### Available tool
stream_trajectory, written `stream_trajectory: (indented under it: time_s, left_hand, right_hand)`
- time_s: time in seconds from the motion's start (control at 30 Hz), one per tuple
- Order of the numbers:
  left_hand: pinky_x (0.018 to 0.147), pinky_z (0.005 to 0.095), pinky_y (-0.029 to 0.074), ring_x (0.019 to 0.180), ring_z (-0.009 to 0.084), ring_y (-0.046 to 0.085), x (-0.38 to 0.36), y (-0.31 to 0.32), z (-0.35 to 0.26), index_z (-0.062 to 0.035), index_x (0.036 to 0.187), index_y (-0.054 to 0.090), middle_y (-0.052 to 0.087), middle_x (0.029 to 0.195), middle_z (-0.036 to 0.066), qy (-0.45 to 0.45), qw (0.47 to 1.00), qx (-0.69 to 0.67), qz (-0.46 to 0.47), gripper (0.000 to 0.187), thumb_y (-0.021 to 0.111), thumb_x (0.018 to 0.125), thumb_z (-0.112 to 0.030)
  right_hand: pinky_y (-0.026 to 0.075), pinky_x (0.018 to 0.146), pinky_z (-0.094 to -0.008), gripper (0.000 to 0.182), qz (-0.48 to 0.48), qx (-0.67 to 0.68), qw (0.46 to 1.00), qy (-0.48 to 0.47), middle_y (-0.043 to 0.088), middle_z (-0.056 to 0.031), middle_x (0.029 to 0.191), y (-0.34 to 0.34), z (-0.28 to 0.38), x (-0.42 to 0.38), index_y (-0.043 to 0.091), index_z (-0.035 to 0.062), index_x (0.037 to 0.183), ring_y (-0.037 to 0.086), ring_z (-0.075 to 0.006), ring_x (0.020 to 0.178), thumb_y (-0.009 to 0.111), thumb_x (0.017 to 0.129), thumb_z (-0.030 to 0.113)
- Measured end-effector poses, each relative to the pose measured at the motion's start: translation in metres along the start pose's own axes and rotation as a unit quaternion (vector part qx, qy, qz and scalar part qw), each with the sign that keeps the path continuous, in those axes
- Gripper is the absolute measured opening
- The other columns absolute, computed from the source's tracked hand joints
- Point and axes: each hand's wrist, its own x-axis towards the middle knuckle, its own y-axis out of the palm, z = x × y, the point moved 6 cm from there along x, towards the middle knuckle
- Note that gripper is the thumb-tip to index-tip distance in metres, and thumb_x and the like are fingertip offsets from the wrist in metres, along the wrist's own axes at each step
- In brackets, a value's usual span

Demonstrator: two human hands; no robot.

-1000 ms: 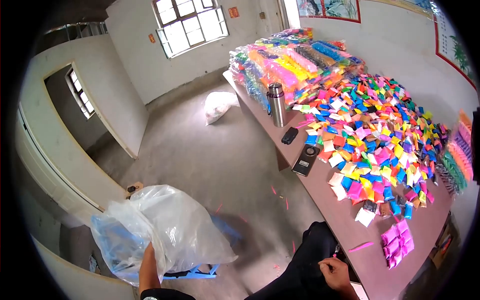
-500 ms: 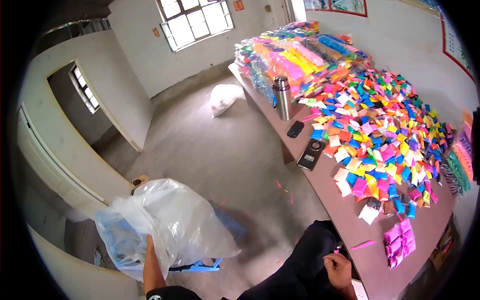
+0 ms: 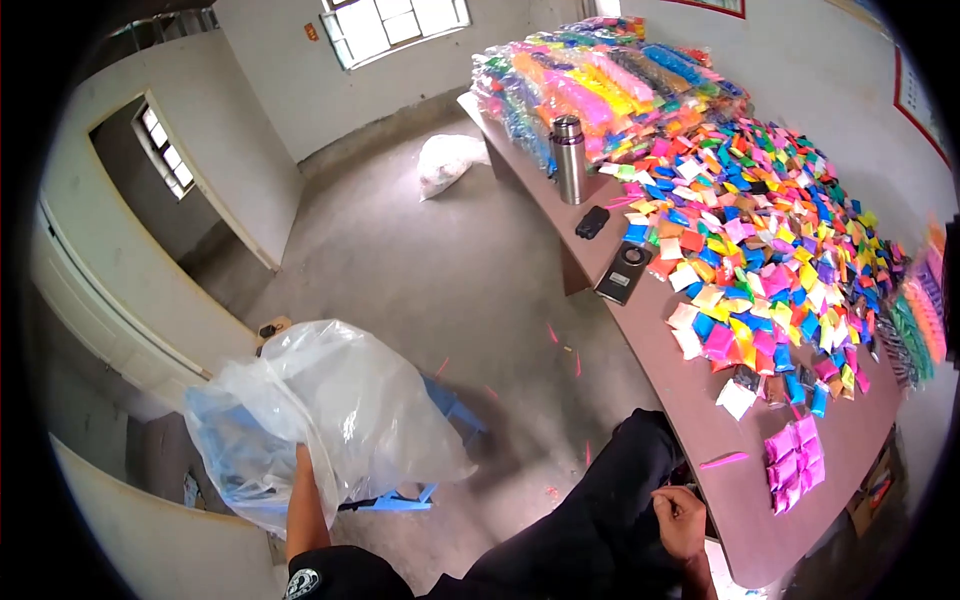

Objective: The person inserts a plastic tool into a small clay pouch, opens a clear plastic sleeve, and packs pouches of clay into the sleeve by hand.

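Note:
My left hand [image 3: 303,460] reaches into the mouth of a large clear plastic bag [image 3: 370,420]; its fingers are hidden by the film. The bag rests on a blue-framed stool or stand [image 3: 400,498], which is partly covered. Beside the table edge, close to my dark-trousered leg, is my right hand [image 3: 680,521], fingers curled in; whatever they may hold does not show. Nearest to it on the brown table [image 3: 680,400] lie a thin pink plastic stick [image 3: 724,461] and a joined block of magenta packets [image 3: 795,464].
A heap of small coloured packets [image 3: 770,240] covers much of the table, with bagged strips of packets [image 3: 600,80] behind. Along the edge stand a steel thermos [image 3: 568,165], a black case [image 3: 592,222] and a phone [image 3: 625,272]. A white bag [image 3: 450,163] sits on the floor.
The view has tilted downward, so the floor bag and room appear higher. My left hand stays in the bag; my right hand remains beside the table edge, its fingers still curled.

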Motion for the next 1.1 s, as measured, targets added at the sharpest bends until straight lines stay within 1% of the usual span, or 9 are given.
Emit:
stream_trajectory:
  time_s: [0.27, 0.37, 0.43, 0.47, 0.53, 0.7, 0.8, 0.87, 1.1]
  left_hand:
    - [0.075, 0.0533, 0.055, 0.084, 0.0487, 0.069, -0.03, -0.11, 0.008, 0.0019, 0.088, 0.071, 0.072, 0.088, 0.028, -0.012, 0.95, -0.149, -0.274, 0.015, 0.062, 0.087, -0.011]
    - [0.067, 0.0483, 0.051, 0.07, 0.0388, 0.066, -0.061, -0.183, 0.004, 0.0036, 0.091, 0.07, 0.07, 0.076, 0.021, 0.024, 0.878, -0.319, -0.357, 0.024, 0.063, 0.095, -0.019]
    - [0.057, 0.0301, 0.045, 0.06, 0.0116, 0.053, -0.07, -0.205, 0.017, -0.0001, 0.096, 0.072, 0.062, 0.071, 0.003, 0.0, 0.808, -0.456, -0.372, 0.033, 0.061, 0.105, -0.03]
    - [0.057, 0.0301, 0.045, 0.06, 0.0116, 0.053, -0.075, -0.217, 0.019, -0.0001, 0.096, 0.072, 0.062, 0.071, 0.003, -0.003, 0.809, -0.453, -0.374, 0.033, 0.061, 0.105, -0.03]
    - [0.059, 0.0239, 0.043, 0.065, 0.0045, 0.05, -0.094, -0.249, 0.024, -0.0026, 0.099, 0.072, 0.06, 0.078, -0.004, 0.031, 0.745, -0.488, -0.454, 0.034, 0.061, 0.108, -0.034]
    - [0.095, 0.0279, 0.052, 0.104, 0.0122, 0.064, -0.165, -0.337, -0.005, -0.0008, 0.131, 0.072, 0.074, 0.115, 0.004, 0.056, 0.665, -0.513, -0.54, 0.034, 0.059, 0.111, -0.025]
    - [0.101, 0.0288, 0.05, 0.111, 0.0144, 0.065, -0.205, -0.39, -0.028, 0.0009, 0.133, 0.07, 0.074, 0.125, 0.008, 0.109, 0.616, -0.521, -0.581, 0.035, 0.059, 0.111, -0.024]
    - [0.099, 0.0299, 0.052, 0.109, 0.015, 0.067, -0.242, -0.42, -0.056, -0.0003, 0.135, 0.069, 0.074, 0.122, 0.01, 0.118, 0.594, -0.541, -0.584, 0.035, 0.057, 0.112, -0.023]
    - [0.078, 0.0271, 0.053, 0.088, 0.0109, 0.066, -0.279, -0.435, -0.179, -0.0017, 0.122, 0.071, 0.074, 0.098, 0.007, 0.286, 0.526, -0.764, -0.241, 0.03, 0.058, 0.111, -0.026]
  right_hand:
    - [0.053, 0.077, -0.0297, 0.009, 0.038, -0.001, 0.999, -0.016, 0.073, -0.0147, 0.102, 0.008, -0.015, 0.005, 0.072, -0.006, 0.102, 0.068, -0.0198, 0.088, 0.067, 0.098, 0.001]
    - [0.053, 0.079, -0.0292, 0.01, 0.047, -0.034, 0.997, -0.049, 0.074, -0.0145, 0.104, 0.008, -0.006, 0.009, 0.072, -0.0054, 0.103, 0.069, -0.0204, 0.09, 0.066, 0.099, 0.002]
    - [0.053, 0.079, -0.0289, 0.01, 0.06, -0.039, 0.997, -0.037, 0.074, -0.0143, 0.104, 0.009, 0.009, 0.01, 0.072, -0.0052, 0.103, 0.069, -0.02, 0.09, 0.066, 0.099, 0.002]
    - [0.053, 0.079, -0.0286, 0.01, 0.066, -0.046, 0.996, -0.024, 0.074, -0.014, 0.104, 0.009, 0.014, 0.011, 0.072, -0.0051, 0.103, 0.069, -0.0195, 0.09, 0.066, 0.1, 0.002]
    - [0.053, 0.078, -0.0282, 0.01, 0.072, -0.019, 0.997, -0.028, 0.074, -0.0134, 0.104, 0.01, 0.007, 0.011, 0.072, -0.0047, 0.104, 0.068, -0.0185, 0.089, 0.066, 0.1, 0.002]
    - [0.05, 0.074, -0.0257, 0.01, 0.078, 0.001, 0.996, -0.047, 0.073, -0.0099, 0.103, 0.007, 0.008, 0.016, 0.072, -0.0044, 0.105, 0.065, -0.0135, 0.085, 0.065, 0.101, 0.002]
    - [0.048, 0.071, -0.0242, 0.01, 0.08, 0.011, 0.996, -0.033, 0.071, -0.007, 0.1, 0.005, 0.001, 0.017, 0.072, -0.0045, 0.105, 0.061, -0.011, 0.081, 0.065, 0.102, 0.002]
    - [0.046, 0.07, -0.0234, 0.01, 0.087, 0.012, 0.996, -0.028, 0.07, -0.0062, 0.099, 0.004, 0.014, 0.018, 0.072, -0.0053, 0.105, 0.059, -0.0098, 0.08, 0.065, 0.101, 0.002]
    - [0.053, 0.077, -0.0255, 0.014, 0.049, 0.1, 0.989, -0.099, 0.071, -0.0119, 0.111, -0.006, 0.024, 0.024, 0.073, -0.0029, 0.11, 0.067, -0.0139, 0.092, 0.067, 0.098, -0.001]
